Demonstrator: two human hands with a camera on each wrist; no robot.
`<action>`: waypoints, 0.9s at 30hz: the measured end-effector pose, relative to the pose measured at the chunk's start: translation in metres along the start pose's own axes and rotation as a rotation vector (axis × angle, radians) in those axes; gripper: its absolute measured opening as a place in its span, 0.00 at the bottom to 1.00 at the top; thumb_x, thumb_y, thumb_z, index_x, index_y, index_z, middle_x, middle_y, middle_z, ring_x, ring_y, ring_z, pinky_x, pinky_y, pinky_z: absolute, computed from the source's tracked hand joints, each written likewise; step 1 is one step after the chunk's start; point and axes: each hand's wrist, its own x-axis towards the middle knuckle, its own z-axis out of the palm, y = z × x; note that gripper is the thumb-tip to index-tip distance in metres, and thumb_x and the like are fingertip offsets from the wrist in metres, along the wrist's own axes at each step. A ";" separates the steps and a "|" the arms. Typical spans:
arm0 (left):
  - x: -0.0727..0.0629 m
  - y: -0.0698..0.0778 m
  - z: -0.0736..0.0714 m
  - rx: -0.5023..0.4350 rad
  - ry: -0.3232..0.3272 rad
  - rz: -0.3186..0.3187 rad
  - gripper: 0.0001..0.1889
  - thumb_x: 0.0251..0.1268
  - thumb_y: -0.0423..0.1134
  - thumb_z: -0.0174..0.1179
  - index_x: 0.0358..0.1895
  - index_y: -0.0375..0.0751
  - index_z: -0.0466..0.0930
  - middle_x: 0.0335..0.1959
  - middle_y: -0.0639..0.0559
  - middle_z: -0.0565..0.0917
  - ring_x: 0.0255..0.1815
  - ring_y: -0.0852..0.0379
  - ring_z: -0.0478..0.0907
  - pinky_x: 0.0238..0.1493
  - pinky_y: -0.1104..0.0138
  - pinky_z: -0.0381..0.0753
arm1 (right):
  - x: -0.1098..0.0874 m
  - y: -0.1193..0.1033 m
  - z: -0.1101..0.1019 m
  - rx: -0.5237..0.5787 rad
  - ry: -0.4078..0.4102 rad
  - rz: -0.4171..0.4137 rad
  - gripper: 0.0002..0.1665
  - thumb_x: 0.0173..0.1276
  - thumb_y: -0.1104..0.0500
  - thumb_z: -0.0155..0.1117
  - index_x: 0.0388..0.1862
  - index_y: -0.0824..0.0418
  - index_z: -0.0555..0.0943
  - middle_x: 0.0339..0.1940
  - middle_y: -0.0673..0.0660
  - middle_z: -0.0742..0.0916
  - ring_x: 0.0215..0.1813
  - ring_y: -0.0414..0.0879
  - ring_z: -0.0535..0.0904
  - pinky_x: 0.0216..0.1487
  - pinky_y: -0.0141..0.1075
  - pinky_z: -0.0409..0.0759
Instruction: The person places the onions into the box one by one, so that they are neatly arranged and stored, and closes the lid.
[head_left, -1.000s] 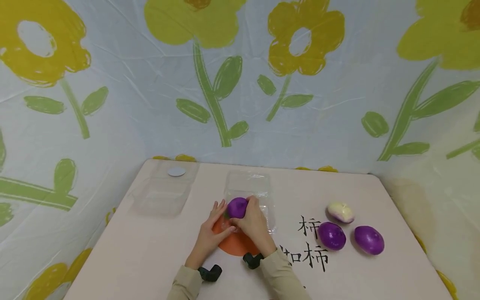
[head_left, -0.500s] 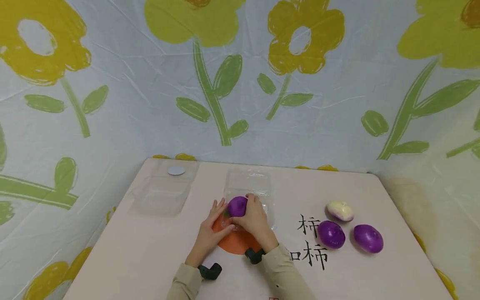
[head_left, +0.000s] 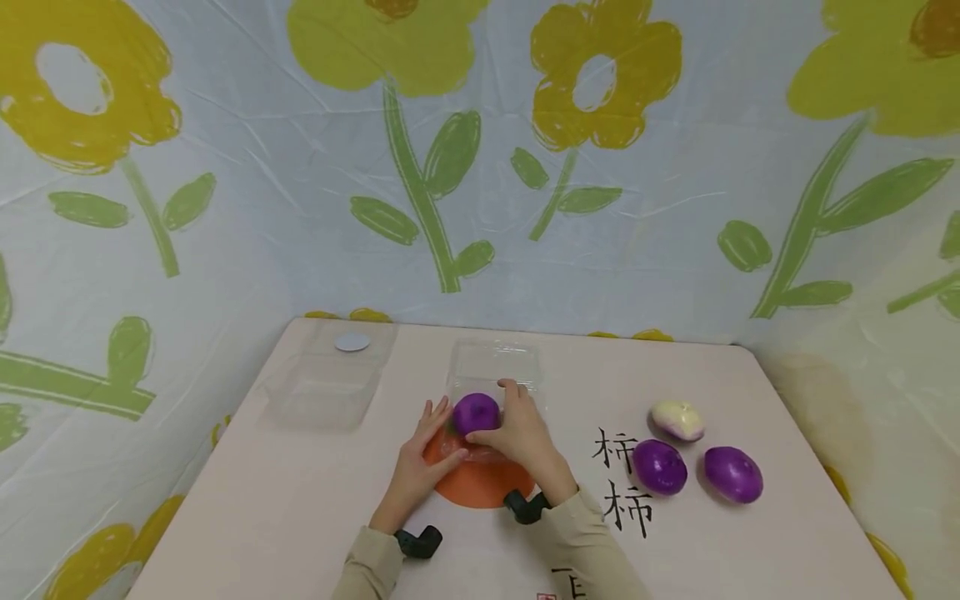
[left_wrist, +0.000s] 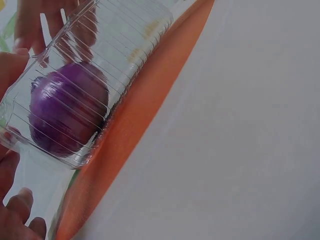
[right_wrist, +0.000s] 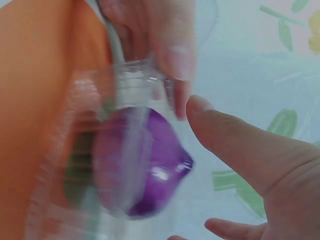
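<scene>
A purple onion point(head_left: 476, 413) sits inside a clear plastic clamshell box point(left_wrist: 125, 45), its pointed tip turned up toward the right hand. My left hand point(head_left: 422, 458) is at the box's left side, with the thumb point(left_wrist: 12, 67) and a fingertip on its edge and the other fingers spread. Beside the onion on the right is my right hand point(head_left: 527, 437). Its thumb point(right_wrist: 235, 137) and fingers are parted around the onion, with space between the thumb and the onion in the right wrist view. The box's lid point(head_left: 495, 362) lies folded back behind.
Beneath the box is an orange disc point(head_left: 480, 490) printed on the pale tabletop point(head_left: 262, 500). Two purple onions point(head_left: 732, 475) and a whitish one point(head_left: 677, 420) lie at the right. Another clear box point(head_left: 322, 392) stands open at the back left. Flower-print cloth point(head_left: 600, 267) surrounds the table.
The fingers of my right hand have come off the onion, and the hand has shifted right. The onion stays in place in the box. My left hand has hardly moved.
</scene>
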 end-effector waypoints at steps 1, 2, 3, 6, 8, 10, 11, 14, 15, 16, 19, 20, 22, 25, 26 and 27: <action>0.000 0.000 0.000 0.003 0.001 0.003 0.36 0.58 0.34 0.72 0.70 0.33 0.69 0.75 0.38 0.63 0.78 0.31 0.45 0.69 0.30 0.46 | -0.001 -0.001 -0.004 0.009 0.001 -0.001 0.58 0.46 0.47 0.85 0.69 0.69 0.64 0.61 0.72 0.75 0.58 0.64 0.77 0.57 0.59 0.79; 0.000 -0.001 0.000 0.001 0.003 0.006 0.36 0.58 0.34 0.72 0.70 0.33 0.69 0.75 0.37 0.63 0.78 0.31 0.45 0.69 0.30 0.45 | -0.002 -0.002 -0.007 0.019 -0.003 0.000 0.58 0.47 0.48 0.85 0.69 0.69 0.64 0.62 0.72 0.75 0.59 0.64 0.76 0.58 0.60 0.77; 0.000 -0.001 0.000 0.000 0.004 0.010 0.36 0.58 0.34 0.72 0.70 0.32 0.69 0.75 0.37 0.63 0.78 0.30 0.45 0.69 0.30 0.45 | -0.003 -0.002 -0.011 0.028 -0.004 -0.001 0.58 0.47 0.48 0.84 0.70 0.69 0.64 0.63 0.72 0.75 0.60 0.65 0.75 0.59 0.60 0.77; 0.000 -0.009 0.001 0.002 0.005 0.009 0.36 0.58 0.33 0.72 0.71 0.33 0.68 0.75 0.38 0.63 0.78 0.31 0.44 0.70 0.31 0.44 | -0.008 -0.003 -0.023 0.063 0.003 0.002 0.56 0.49 0.49 0.84 0.70 0.68 0.64 0.65 0.71 0.74 0.62 0.65 0.74 0.61 0.62 0.75; 0.000 -0.018 0.002 -0.002 0.008 0.007 0.37 0.57 0.33 0.72 0.71 0.36 0.68 0.76 0.41 0.63 0.79 0.33 0.44 0.70 0.31 0.44 | -0.011 -0.003 -0.031 0.088 0.003 0.003 0.55 0.50 0.49 0.83 0.71 0.67 0.64 0.66 0.70 0.73 0.63 0.64 0.73 0.61 0.62 0.74; -0.001 -0.028 0.004 0.006 0.007 -0.002 0.38 0.57 0.35 0.73 0.72 0.40 0.68 0.76 0.45 0.63 0.79 0.36 0.44 0.71 0.32 0.44 | -0.014 -0.002 -0.039 0.104 0.009 0.002 0.54 0.52 0.49 0.81 0.71 0.67 0.64 0.67 0.69 0.73 0.64 0.64 0.73 0.62 0.62 0.74; -0.001 -0.033 0.004 0.010 0.007 -0.001 0.38 0.57 0.35 0.73 0.72 0.41 0.69 0.76 0.46 0.63 0.79 0.37 0.45 0.71 0.32 0.44 | -0.015 -0.001 -0.043 0.111 0.012 0.000 0.53 0.52 0.49 0.81 0.71 0.66 0.64 0.67 0.68 0.73 0.65 0.64 0.72 0.62 0.62 0.73; 0.000 -0.036 0.004 0.019 0.006 0.011 0.37 0.57 0.39 0.73 0.72 0.44 0.69 0.76 0.48 0.63 0.79 0.38 0.46 0.71 0.32 0.43 | -0.018 0.004 -0.053 0.130 0.021 0.000 0.51 0.54 0.51 0.79 0.72 0.65 0.64 0.69 0.67 0.72 0.67 0.63 0.70 0.62 0.62 0.74; 0.000 -0.037 0.004 0.026 0.006 0.017 0.37 0.57 0.39 0.73 0.72 0.44 0.70 0.76 0.48 0.63 0.79 0.38 0.46 0.71 0.32 0.42 | -0.020 0.006 -0.056 0.132 0.025 0.002 0.50 0.55 0.52 0.78 0.72 0.65 0.64 0.69 0.66 0.72 0.68 0.63 0.70 0.62 0.62 0.74; 0.000 -0.037 0.003 0.031 0.006 0.026 0.37 0.58 0.40 0.73 0.72 0.44 0.70 0.76 0.48 0.63 0.79 0.37 0.47 0.71 0.32 0.41 | -0.021 0.008 -0.059 0.136 0.033 0.002 0.50 0.55 0.52 0.78 0.72 0.65 0.63 0.70 0.65 0.71 0.68 0.63 0.69 0.62 0.62 0.74; 0.000 -0.038 0.003 0.042 0.008 0.038 0.37 0.58 0.40 0.73 0.72 0.42 0.69 0.76 0.47 0.63 0.78 0.35 0.48 0.71 0.31 0.40 | -0.027 0.016 -0.069 0.149 0.062 -0.003 0.49 0.57 0.53 0.77 0.72 0.64 0.63 0.71 0.64 0.70 0.69 0.63 0.68 0.62 0.61 0.73; 0.000 -0.038 0.003 0.041 0.009 0.036 0.37 0.57 0.40 0.73 0.72 0.42 0.69 0.76 0.47 0.63 0.78 0.35 0.48 0.71 0.31 0.40 | -0.029 0.019 -0.072 0.150 0.074 -0.007 0.49 0.57 0.53 0.77 0.72 0.64 0.63 0.71 0.64 0.70 0.69 0.63 0.68 0.63 0.61 0.73; 0.000 -0.037 0.003 0.043 0.009 0.032 0.38 0.57 0.39 0.73 0.72 0.42 0.69 0.76 0.47 0.63 0.78 0.35 0.48 0.71 0.31 0.40 | -0.033 0.026 -0.078 0.154 0.106 -0.016 0.49 0.57 0.53 0.77 0.72 0.64 0.63 0.71 0.64 0.70 0.69 0.63 0.67 0.64 0.61 0.71; 0.000 -0.037 0.003 0.029 0.017 0.031 0.38 0.54 0.36 0.74 0.71 0.40 0.70 0.75 0.44 0.64 0.78 0.35 0.49 0.71 0.31 0.40 | -0.040 0.039 -0.085 0.165 0.160 -0.044 0.48 0.58 0.54 0.78 0.71 0.66 0.63 0.70 0.66 0.71 0.70 0.63 0.67 0.68 0.60 0.68; 0.000 -0.037 0.003 0.025 0.019 0.034 0.38 0.54 0.35 0.74 0.71 0.40 0.70 0.75 0.43 0.64 0.78 0.34 0.49 0.70 0.31 0.41 | -0.043 0.044 -0.087 0.172 0.184 -0.056 0.48 0.58 0.55 0.78 0.71 0.66 0.63 0.69 0.66 0.71 0.69 0.63 0.66 0.69 0.59 0.66; 0.000 -0.037 0.004 0.023 0.020 0.038 0.38 0.53 0.34 0.74 0.70 0.38 0.70 0.75 0.42 0.65 0.78 0.33 0.49 0.70 0.30 0.41 | -0.045 0.048 -0.089 0.181 0.210 -0.066 0.47 0.58 0.56 0.78 0.71 0.66 0.64 0.69 0.66 0.72 0.69 0.63 0.66 0.70 0.59 0.65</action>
